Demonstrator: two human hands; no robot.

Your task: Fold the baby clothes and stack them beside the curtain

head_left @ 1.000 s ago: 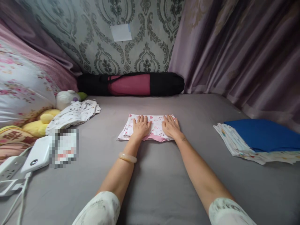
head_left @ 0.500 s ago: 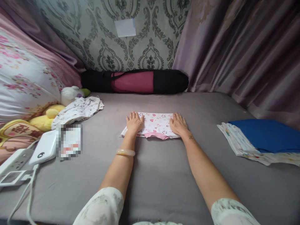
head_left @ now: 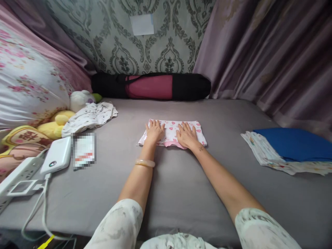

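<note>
A folded white garment [head_left: 171, 128] with pink hearts and a pink neckline lies flat on the grey bed sheet [head_left: 178, 183]. On its left part rests my left hand [head_left: 155, 131], palm down with the fingers spread. My right hand [head_left: 187, 135] lies flat on the cloth right of its middle, fingers apart. A pale bangle [head_left: 145, 163] circles my left forearm. Neither hand grips anything.
At the right is a stack of folded clothes [head_left: 261, 155] topped by a blue cloth [head_left: 293, 143]. A black and red rolled bag [head_left: 149, 87] lies along the wall. Plush toys, a crumpled garment [head_left: 90, 117], a power bank [head_left: 57, 155] and a power strip [head_left: 22, 174] sit left.
My right hand has slid left over the garment, closer to my left hand, uncovering the garment's right end. The whole view has shifted slightly.
</note>
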